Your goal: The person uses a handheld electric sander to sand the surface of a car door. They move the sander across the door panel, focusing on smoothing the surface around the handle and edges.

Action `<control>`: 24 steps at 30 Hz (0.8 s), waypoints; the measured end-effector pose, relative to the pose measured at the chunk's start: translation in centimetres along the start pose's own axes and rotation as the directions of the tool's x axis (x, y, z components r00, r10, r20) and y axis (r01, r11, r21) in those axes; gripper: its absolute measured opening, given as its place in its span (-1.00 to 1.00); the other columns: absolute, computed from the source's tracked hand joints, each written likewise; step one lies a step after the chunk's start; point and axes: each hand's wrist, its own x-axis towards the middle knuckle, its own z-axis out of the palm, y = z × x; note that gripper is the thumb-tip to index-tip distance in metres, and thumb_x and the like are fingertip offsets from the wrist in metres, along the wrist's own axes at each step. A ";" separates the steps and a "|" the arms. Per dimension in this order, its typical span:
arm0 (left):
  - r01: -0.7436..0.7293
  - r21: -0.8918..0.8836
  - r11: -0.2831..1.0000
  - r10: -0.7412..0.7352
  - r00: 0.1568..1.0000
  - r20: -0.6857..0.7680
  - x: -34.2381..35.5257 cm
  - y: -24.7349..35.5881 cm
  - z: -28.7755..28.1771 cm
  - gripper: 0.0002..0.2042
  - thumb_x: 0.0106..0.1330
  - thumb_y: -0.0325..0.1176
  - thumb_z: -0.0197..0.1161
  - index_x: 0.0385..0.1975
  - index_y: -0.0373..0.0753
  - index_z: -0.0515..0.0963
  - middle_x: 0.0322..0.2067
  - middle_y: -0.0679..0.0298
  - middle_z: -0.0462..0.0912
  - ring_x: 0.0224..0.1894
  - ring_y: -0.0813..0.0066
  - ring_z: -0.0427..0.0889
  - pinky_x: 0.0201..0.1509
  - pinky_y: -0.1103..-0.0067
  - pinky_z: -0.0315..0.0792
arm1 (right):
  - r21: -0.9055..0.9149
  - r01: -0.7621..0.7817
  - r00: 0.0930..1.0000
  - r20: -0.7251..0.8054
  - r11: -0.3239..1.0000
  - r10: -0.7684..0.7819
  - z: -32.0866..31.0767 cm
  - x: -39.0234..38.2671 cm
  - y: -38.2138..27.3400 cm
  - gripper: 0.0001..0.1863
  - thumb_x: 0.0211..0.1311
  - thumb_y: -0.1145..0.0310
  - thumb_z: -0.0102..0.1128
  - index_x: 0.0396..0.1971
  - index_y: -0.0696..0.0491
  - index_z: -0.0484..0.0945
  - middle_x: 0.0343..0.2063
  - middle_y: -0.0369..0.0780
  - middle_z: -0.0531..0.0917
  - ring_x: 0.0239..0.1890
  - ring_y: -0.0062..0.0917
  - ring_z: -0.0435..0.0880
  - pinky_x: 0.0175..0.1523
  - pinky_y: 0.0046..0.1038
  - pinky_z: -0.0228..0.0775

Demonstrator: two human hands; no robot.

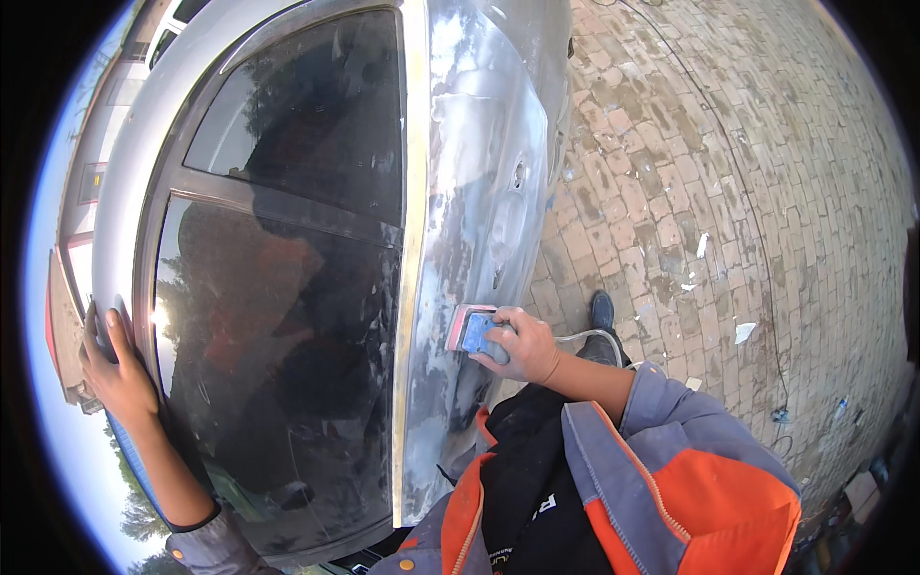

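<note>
My right hand (525,347) grips a small sander (479,332) with a blue top and a pinkish pad. The pad lies against the car's side panel (470,211), which is bare and patchy with grey, white and dark areas. From behind the hand a pale hose (589,334) runs off to the right. At the far left, my left hand (120,369) rests on the silver roof edge (120,249), its fingers apart and holding nothing. Between the hands are the dark side windows (278,355). A strip of yellowish masking tape (412,192) runs along their lower edge.
Brick paving (661,192) spreads out to the right, with white scraps (745,332) lying on it. A dark cable (738,182) crosses the bricks. My shoe (602,311) stands beside the car. Openings (519,174) show where the door handles would sit.
</note>
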 end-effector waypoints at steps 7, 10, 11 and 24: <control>-0.005 -0.019 1.000 0.005 1.000 -0.003 0.0 -0.3 0.3 -0.30 0.55 0.33 0.08 0.42 -0.10 0.58 0.34 -0.16 0.56 0.44 -0.15 0.47 0.56 0.07 0.24 | -0.104 -0.358 0.926 -0.169 0.928 0.338 -1.9 9.1 3.8 -0.44 0.02 0.10 0.73 -0.07 -0.06 0.58 -0.03 -0.18 0.56 -0.23 -0.20 0.76 -0.24 -0.17 0.64; 0.012 -0.022 1.000 -0.012 1.000 -0.006 -0.1 -0.6 0.5 -0.30 0.55 0.34 0.09 0.42 -0.09 0.58 0.35 -0.16 0.55 0.44 -0.13 0.47 0.55 0.08 0.26 | -0.160 -0.396 0.917 -0.128 0.904 0.378 -2.3 10.9 2.8 -0.46 0.07 0.09 0.70 -0.05 -0.05 0.58 -0.01 -0.16 0.55 -0.18 -0.16 0.75 -0.18 -0.12 0.64; -0.009 -0.019 1.000 0.009 1.000 -0.026 -0.1 -0.7 0.5 -0.30 0.55 0.34 0.09 0.42 -0.09 0.58 0.35 -0.15 0.55 0.45 -0.13 0.47 0.55 0.08 0.26 | -0.153 -0.373 0.928 -0.070 0.915 0.367 -2.2 10.5 1.7 -0.47 0.08 0.09 0.69 -0.05 -0.05 0.58 -0.01 -0.17 0.55 -0.16 -0.17 0.75 -0.18 -0.14 0.65; -0.032 0.049 0.998 0.034 0.998 -0.050 -0.1 -1.1 0.7 -0.29 0.54 0.36 0.08 0.42 -0.07 0.59 0.31 -0.15 0.59 0.40 -0.12 0.52 0.51 0.12 0.33 | -0.135 0.043 0.966 0.257 0.990 -0.007 -0.9 4.4 -6.6 -0.60 0.12 0.15 0.59 -0.08 -0.09 0.65 0.00 -0.17 0.60 -0.05 -0.29 0.74 -0.16 -0.27 0.69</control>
